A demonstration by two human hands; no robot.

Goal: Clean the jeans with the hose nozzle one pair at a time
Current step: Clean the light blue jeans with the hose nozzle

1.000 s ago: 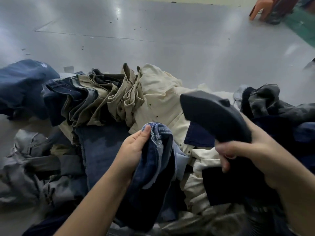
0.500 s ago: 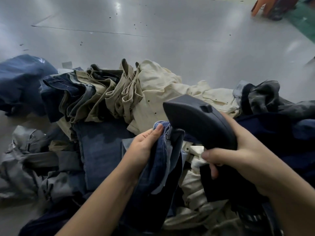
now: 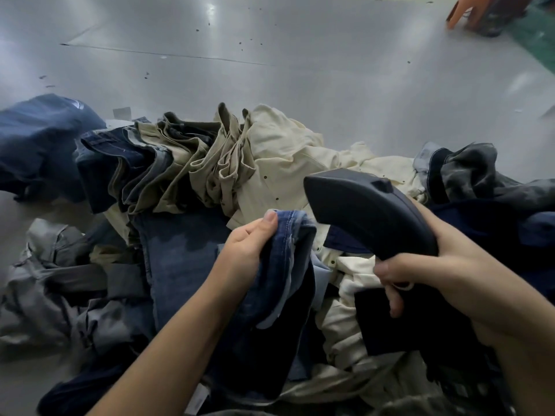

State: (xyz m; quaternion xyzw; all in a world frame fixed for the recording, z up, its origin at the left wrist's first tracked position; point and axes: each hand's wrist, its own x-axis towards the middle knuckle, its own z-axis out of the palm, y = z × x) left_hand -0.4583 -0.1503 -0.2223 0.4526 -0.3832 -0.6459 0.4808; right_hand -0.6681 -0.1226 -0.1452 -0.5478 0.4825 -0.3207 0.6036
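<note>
My left hand (image 3: 244, 250) grips a bunched fold of a blue pair of jeans (image 3: 279, 283), lifted above the pile, thumb on top of the fold. My right hand (image 3: 429, 274) is curled round the grip of a dark curved hose nozzle (image 3: 366, 211). The nozzle's head points left and sits just right of the held fold, almost touching it. The nozzle's underside and outlet are hidden.
A heap of trousers covers the floor in front: cream ones (image 3: 288, 163), khaki ones (image 3: 192, 163), dark blue ones (image 3: 114, 166), grey ones (image 3: 60, 283) at left, dark ones (image 3: 480, 181) at right. Grey floor (image 3: 270, 70) lies beyond. A brown stool (image 3: 480, 13) stands far right.
The nozzle swung left toward the held fold, then eased back slightly right. My left hand keeps gripping the blue jeans and has shifted a little.
</note>
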